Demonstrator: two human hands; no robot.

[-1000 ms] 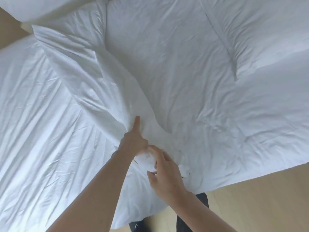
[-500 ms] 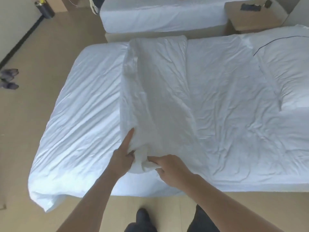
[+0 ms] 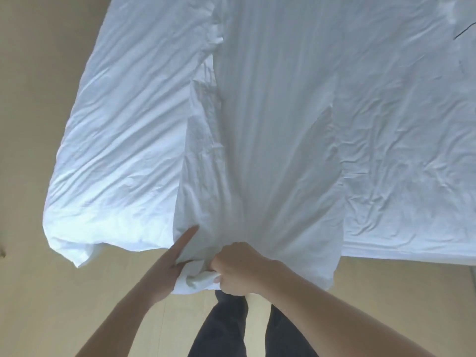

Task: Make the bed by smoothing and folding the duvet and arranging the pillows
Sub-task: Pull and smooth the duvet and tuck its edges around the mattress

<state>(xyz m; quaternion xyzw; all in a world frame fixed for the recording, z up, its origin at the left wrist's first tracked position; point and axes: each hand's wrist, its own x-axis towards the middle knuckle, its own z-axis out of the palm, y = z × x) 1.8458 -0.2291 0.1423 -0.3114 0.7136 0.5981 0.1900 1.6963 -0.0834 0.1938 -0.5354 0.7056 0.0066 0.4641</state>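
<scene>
A white duvet [image 3: 270, 124] lies across the bed with a folded band running away from me, its near end pulled over the bed's edge. My left hand [image 3: 170, 264] holds the bunched corner of that fold from the left, index finger stretched along the cloth. Just to its right, my right hand [image 3: 237, 266] grips the same bunched corner with curled fingers. The white sheet [image 3: 123, 150] covers the mattress on the left. No pillow is in view.
Tan wooden floor [image 3: 38, 176] lies left of the bed and under me. My dark trouser legs [image 3: 231, 325] stand right at the bed's near edge. A thin dark line [image 3: 462, 34] marks the bedding at the far right.
Both hands have drawn the bunched duvet corner toward me, off the bed's near edge, stretching the folded band straight. The view has dropped closer to the bed.
</scene>
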